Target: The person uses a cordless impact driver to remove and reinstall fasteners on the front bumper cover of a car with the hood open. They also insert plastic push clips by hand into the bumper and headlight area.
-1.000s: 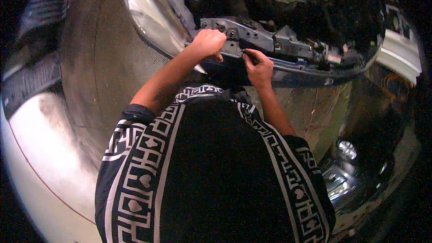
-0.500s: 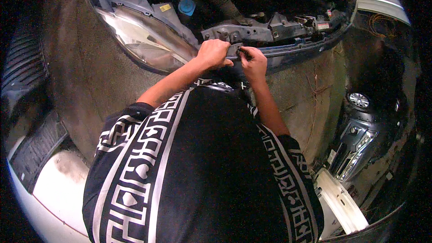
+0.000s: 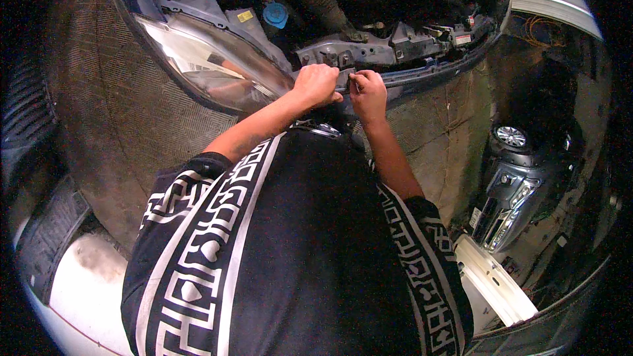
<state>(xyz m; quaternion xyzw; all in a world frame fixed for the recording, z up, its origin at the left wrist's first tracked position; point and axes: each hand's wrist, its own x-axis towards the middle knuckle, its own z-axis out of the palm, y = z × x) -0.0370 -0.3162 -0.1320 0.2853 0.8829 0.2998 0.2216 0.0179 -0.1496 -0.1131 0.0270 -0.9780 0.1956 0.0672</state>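
Note:
The front end of a car with its engine bay uncovered lies before me. My left hand [image 3: 318, 84] is closed at the upper edge of the dark blue bumper [image 3: 422, 84], beside the headlight [image 3: 204, 59]. What its fingers grip is hidden. Just right of it, my right hand [image 3: 368, 95] pinches with thumb and fingertips at a small grey bracket [image 3: 343, 78]. Something small and dark shows at those fingertips, too little of it to name. Behind both hands runs the grey metal crossmember [image 3: 376, 53].
A blue cap [image 3: 275, 15] sits in the engine bay behind the headlight. At the right are a dark car [image 3: 511, 204] and a cream-coloured panel [image 3: 498, 283]. White bodywork [image 3: 89, 277] is at the lower left. Orange cable [image 3: 544, 29] lies coiled at the far right.
The view has shifted slightly, so the car front sits a little further left and lower. My right fingers have turned a little and curl closer in at the bracket; the left hand keeps its place.

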